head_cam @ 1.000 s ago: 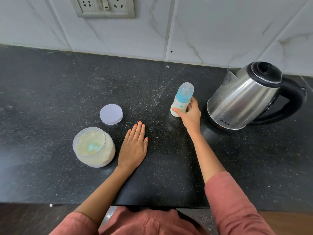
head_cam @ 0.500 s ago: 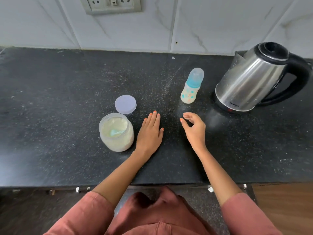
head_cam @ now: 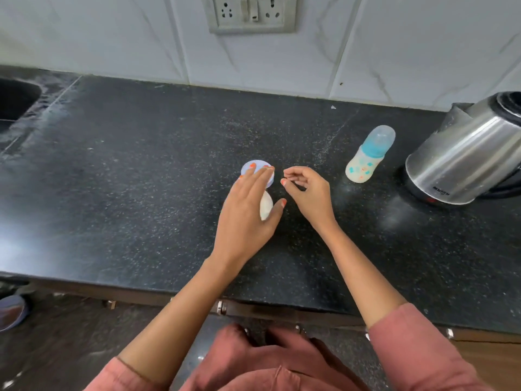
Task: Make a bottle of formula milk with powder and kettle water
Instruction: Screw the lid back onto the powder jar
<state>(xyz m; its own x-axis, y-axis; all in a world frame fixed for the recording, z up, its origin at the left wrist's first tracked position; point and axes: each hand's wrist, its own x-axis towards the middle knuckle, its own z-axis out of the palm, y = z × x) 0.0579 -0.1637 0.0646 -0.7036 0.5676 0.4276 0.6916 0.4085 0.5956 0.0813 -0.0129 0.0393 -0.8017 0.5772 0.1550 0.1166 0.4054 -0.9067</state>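
The baby bottle (head_cam: 365,165), capped in blue with a clear dome, stands upright on the black counter (head_cam: 141,193) beside the steel kettle (head_cam: 465,156) at the right. My left hand (head_cam: 248,213) hovers over the powder jar (head_cam: 265,208) and hides most of it. Its fingertips rest on the pale round lid (head_cam: 258,168), which lies just behind the jar, and its thumb sits at the jar's right side. My right hand (head_cam: 308,193) floats just right of the lid with loosely curled fingers and holds nothing. It is well left of the bottle.
A sink (head_cam: 17,100) cuts into the counter at the far left. A wall socket (head_cam: 251,14) sits on the tiled wall behind. The counter's front edge runs just below my forearms. A round object (head_cam: 11,311) lies on the floor at lower left.
My right hand let go of the bottle and drew back left toward the lid. My left hand lifted off the counter and moved over the jar onto the lid.
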